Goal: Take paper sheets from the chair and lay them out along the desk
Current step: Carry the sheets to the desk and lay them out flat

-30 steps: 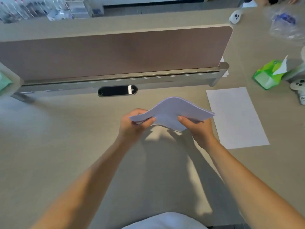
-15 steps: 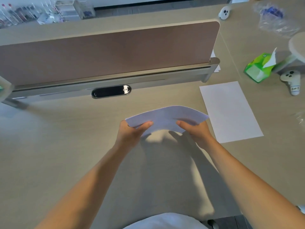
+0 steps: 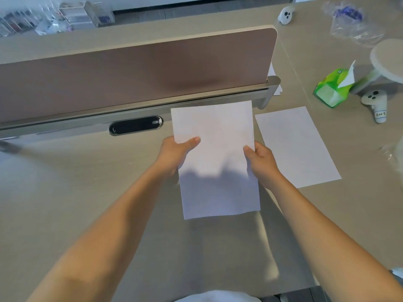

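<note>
Beige counter [image 3: 65, 192] seen from above, crossed at the rear by a brown divider [image 3: 135, 70] on a grey rail, with a black oval grommet [image 3: 136, 125] set just below the rail. Clear plastic clutter [image 3: 54, 18] lies blurred beyond the divider at far left. Right of the divider: a white controller [image 3: 286, 15] and a clear bag [image 3: 351, 22] at the rear, a green tissue pack [image 3: 332, 87], a round white stand [image 3: 388, 59], and a second controller [image 3: 376, 105]. Left hand [image 3: 174, 153] is closed on the left edge of the sheet [image 3: 216, 162], thumb on top. The sheet is held flat and lengthwise above the counter, its far edge overlapping the rail. Right hand [image 3: 261, 160] is closed on its right edge, thumb on top. A laid sheet [image 3: 296, 147] rests flat on the counter just beside the right hand, apart from the held one.
</note>
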A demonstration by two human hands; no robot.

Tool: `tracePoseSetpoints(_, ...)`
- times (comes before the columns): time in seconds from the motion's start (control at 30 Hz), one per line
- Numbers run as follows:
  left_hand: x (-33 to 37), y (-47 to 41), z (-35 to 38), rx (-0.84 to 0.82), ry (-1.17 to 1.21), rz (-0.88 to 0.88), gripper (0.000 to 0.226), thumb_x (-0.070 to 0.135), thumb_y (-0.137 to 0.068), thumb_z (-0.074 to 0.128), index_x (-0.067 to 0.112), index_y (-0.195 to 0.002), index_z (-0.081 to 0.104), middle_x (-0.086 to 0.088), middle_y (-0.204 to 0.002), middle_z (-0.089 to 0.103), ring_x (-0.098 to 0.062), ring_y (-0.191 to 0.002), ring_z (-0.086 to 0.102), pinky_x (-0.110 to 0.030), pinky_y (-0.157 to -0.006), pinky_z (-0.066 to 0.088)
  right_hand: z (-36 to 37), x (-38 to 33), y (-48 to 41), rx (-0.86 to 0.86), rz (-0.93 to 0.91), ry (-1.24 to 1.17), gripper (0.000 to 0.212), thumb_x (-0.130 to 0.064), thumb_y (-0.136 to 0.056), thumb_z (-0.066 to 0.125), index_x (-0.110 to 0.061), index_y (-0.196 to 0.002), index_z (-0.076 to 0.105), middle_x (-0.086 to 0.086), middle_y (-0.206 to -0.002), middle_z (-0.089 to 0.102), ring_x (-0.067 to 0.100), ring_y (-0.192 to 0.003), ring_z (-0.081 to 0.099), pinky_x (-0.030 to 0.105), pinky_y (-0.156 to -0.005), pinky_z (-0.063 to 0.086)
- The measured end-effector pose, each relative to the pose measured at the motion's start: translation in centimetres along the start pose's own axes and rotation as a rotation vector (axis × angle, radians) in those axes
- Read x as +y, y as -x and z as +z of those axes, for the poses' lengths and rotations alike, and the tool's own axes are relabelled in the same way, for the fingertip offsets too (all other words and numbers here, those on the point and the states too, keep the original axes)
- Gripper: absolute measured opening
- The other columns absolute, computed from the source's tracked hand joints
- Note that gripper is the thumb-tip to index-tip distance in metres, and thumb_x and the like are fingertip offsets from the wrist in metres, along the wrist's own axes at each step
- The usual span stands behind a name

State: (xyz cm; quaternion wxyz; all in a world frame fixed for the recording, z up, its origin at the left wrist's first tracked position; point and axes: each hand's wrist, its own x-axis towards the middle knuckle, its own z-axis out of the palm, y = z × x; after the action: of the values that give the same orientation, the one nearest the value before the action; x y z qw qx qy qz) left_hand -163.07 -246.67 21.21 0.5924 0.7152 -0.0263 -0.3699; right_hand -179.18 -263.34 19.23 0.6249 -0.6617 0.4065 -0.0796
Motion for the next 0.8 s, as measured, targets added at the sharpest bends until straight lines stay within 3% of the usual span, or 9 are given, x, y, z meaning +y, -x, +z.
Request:
tracePoseSetpoints(0.1,-2.2,-2.5,0.4,0.038,0.013,-0.333,0.039,0.061,-0.086,0.065,0.029,-0.107,0.057,0.016,-0.077,0.048,-0.005,-0.07,0.05,-0.025,-0.072,0.043,-0.2,1.0,-2.8,-0.023,0.094,0.082,0.019,-0.022,-0.102,0.046,-0.019,-0.099,0.064,-0.009,-0.087,0.067,0.011,-0.076,0.06,0.021,-0.064,0.046)
tracePoseSetpoints(0.17,-4.2,-3.8,0.8,0.084,0.046,-0.413,0.051,0.06,-0.086,0.064,0.025,-0.123,0.056,0.008,-0.09,0.054,-0.011,-0.082,0.057,-0.035,-0.093,0.048,-0.3,1.7,-4.5,-0.059,0.1,0.132,0.02,-0.021,-0.102,0.046,-0.019,-0.094,0.064,-0.01,-0.077,0.063,0.009,-0.066,0.056,0.017,-0.055,0.042)
tracePoseSetpoints(0.2,-5.2,-4.3,1.0,0.119,0.026,-0.434,0.054,0.056,-0.086,0.063,0.018,-0.124,0.058,0.003,-0.098,0.059,-0.018,-0.09,0.061,-0.038,-0.094,0.05,-0.3,2.0,-5.3,-0.07,0.098,0.161,0.022,-0.02,-0.101,0.046,-0.02,-0.088,0.063,-0.009,-0.072,0.059,0.01,-0.062,0.052,0.016,-0.051,0.039)
tracePoseSetpoints(0.3,-6.9,-5.2,1.8,0.203,-0.111,-0.42,0.023,0.031,-0.093,0.051,0.01,-0.09,0.059,-0.006,-0.085,0.056,-0.026,-0.075,0.054,-0.033,-0.07,0.05,-0.1,2.6,-7.5,-0.071,0.109,0.305,0.027,-0.016,-0.097,0.042,-0.022,-0.073,0.052,-0.006,-0.068,0.049,0.016,-0.064,0.044,0.023,-0.051,0.033)
tracePoseSetpoints(0.4,-7.6,-6.0,2.7,0.197,-0.148,-0.357,0.025,0.019,-0.09,0.043,0.014,-0.066,0.045,-0.011,-0.073,0.047,-0.024,-0.066,0.045,-0.036,-0.061,0.039,0.1,3.2,-8.6,-0.091,0.114,0.431,0.024,-0.016,-0.099,0.039,-0.017,-0.076,0.045,-0.004,-0.069,0.043,0.018,-0.064,0.042,0.028,-0.055,0.03)
tracePoseSetpoints(0.5,-7.7,-6.4,3.3,0.204,-0.25,-0.302,0.039,0.022,-0.099,0.042,0.019,-0.062,0.033,-0.009,-0.067,0.039,-0.02,-0.056,0.036,-0.029,-0.05,0.027,-0.1,4.4,-9.4,-0.13,0.165,0.451,0.024,-0.021,-0.097,0.042,-0.022,-0.073,0.04,-0.003,-0.068,0.041,0.017,-0.06,0.044,0.026,-0.051,0.03)
tracePoseSetpoints(0.6,-8.0,-6.7,3.7,0.231,-0.317,-0.273,0.045,0.025,-0.099,0.047,0.021,-0.059,0.027,-0.004,-0.057,0.029,-0.019,-0.047,0.024,-0.025,-0.047,0.018,-0.6,5.0,-9.6,-0.12,0.198,0.449,0.006,-0.026,-0.095,0.047,-0.021,-0.096,0.051,-0.002,-0.088,0.052,0.017,-0.071,0.053,0.025,-0.051,0.033)
tracePoseSetpoints(0.67,-8.2,-6.7,3.9,0.254,-0.402,-0.243,0.047,0.027,-0.098,0.05,0.021,-0.059,0.025,0.003,-0.052,0.026,-0.016,-0.044,0.023,-0.027,-0.045,0.021,-1.0,5.2,-9.5,-0.094,0.209,0.449,0.015,-0.025,-0.095,0.05,-0.015,-0.106,0.049,0.001,-0.094,0.054,0.012,-0.07,0.051,0.025,-0.05,0.033)
tracePoseSetpoints(0.8,-8.6,-6.2,4.6,0.327,-0.39,-0.248,0.044,0.025,-0.095,0.055,0.022,-0.062,0.025,0.005,-0.055,0.025,-0.014,-0.046,0.023,-0.022,-0.042,0.022,-1.6,5.4,-9.2,-0.029,0.174,0.449,0.013,-0.021,-0.093,0.055,-0.01,-0.094,0.048,0.0,-0.08,0.047,0.007,-0.064,0.044,0.024,-0.05,0.031)
